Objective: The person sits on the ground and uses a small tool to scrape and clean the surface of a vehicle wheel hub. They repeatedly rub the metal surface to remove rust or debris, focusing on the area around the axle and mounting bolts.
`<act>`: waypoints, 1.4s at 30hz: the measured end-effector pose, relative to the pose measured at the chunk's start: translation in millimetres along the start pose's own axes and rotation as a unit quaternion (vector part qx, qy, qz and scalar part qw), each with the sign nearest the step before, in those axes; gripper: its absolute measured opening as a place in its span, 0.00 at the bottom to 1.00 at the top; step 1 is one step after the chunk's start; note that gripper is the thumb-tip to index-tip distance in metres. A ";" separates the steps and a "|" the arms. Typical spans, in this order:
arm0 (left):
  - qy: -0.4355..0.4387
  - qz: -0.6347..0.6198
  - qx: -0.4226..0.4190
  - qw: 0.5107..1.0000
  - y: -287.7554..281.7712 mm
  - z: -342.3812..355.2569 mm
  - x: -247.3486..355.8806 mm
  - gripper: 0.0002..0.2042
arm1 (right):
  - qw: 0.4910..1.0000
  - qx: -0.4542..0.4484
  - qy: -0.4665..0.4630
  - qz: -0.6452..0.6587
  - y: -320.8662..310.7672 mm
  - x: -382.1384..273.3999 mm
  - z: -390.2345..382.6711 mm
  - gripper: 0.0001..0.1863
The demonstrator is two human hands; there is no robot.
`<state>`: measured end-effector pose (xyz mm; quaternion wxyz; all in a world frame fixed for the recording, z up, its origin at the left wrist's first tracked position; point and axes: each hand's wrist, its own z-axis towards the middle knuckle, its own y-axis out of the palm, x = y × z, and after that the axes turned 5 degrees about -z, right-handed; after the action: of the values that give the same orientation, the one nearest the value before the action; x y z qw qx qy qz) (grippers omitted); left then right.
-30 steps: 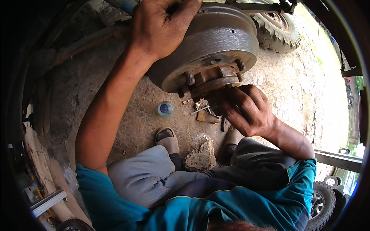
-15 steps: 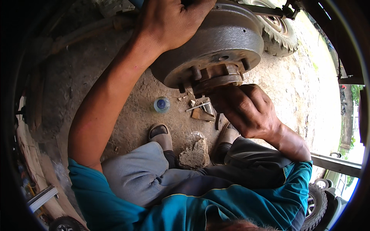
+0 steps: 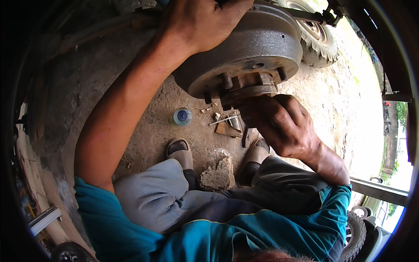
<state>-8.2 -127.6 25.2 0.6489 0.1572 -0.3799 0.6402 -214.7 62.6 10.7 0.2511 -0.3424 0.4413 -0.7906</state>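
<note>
A dark grey metal brake drum (image 3: pixel 244 46) hangs above the floor at top centre, with threaded studs and a round hub (image 3: pixel 255 89) sticking out of its face. My left hand (image 3: pixel 203 26) lies against the drum's upper left side; its fingertips are hidden or cut off by the top edge. At the hub's lower right end is my right hand (image 3: pixel 288 124), its fingers curled in and closed. The fingertips are tucked behind the knuckles, so whatever they pinch cannot be made out.
A bottle with a blue cap (image 3: pixel 183 116) stands on the floor below the drum. Near it lie a thin rod (image 3: pixel 224 120) and several scraps. A rough stone block (image 3: pixel 218 174) sits between my sandalled feet. A large tyre (image 3: pixel 321 46) is at upper right.
The drum and my left hand appear slightly further right in the view. My right hand stays at the hub with its fingers curled.
</note>
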 end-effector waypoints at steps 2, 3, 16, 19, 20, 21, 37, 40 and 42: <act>0.045 -0.019 0.023 0.999 3.6 -0.6 1.9 0.24 | 1.000 -0.001 0.010 0.004 -1.5 1.6 -2.7 0.27; 0.068 -0.032 0.032 0.997 6.6 -1.6 3.7 0.24 | 1.000 0.004 0.006 0.009 -1.2 0.0 -0.8 0.27; 0.025 -0.005 0.010 1.000 1.8 1.7 -7.4 0.25 | 0.998 0.052 0.023 -0.013 13.0 -0.1 -18.7 0.28; 0.039 -0.009 0.009 0.999 3.9 -0.7 -1.6 0.25 | 0.997 0.051 0.040 -0.034 11.4 -2.3 -18.3 0.25; 0.035 -0.011 0.005 0.999 2.4 0.2 -4.1 0.25 | 0.997 0.060 0.036 -0.027 13.3 -2.1 -15.8 0.25; 0.030 -0.018 0.001 0.999 1.0 0.8 -6.3 0.26 | 0.997 0.065 0.033 -0.023 13.0 -3.6 -14.6 0.24; -0.010 0.006 -0.009 1.000 0.9 -0.9 6.1 0.26 | 0.990 0.044 0.134 -0.007 8.4 -18.9 -3.9 0.22; 0.026 -0.030 -0.002 0.999 -0.7 1.2 -4.3 0.26 | 0.993 0.052 0.107 -0.026 14.4 -17.8 -1.9 0.23; -0.005 -0.028 -0.010 1.000 -2.8 -1.4 6.8 0.26 | 0.992 0.038 0.120 -0.002 7.9 -16.6 -2.5 0.22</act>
<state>-5.9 -122.1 29.8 0.6665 0.1644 -0.3850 0.6169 -205.2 71.7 -2.4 0.2074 -0.2365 0.4375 -0.8424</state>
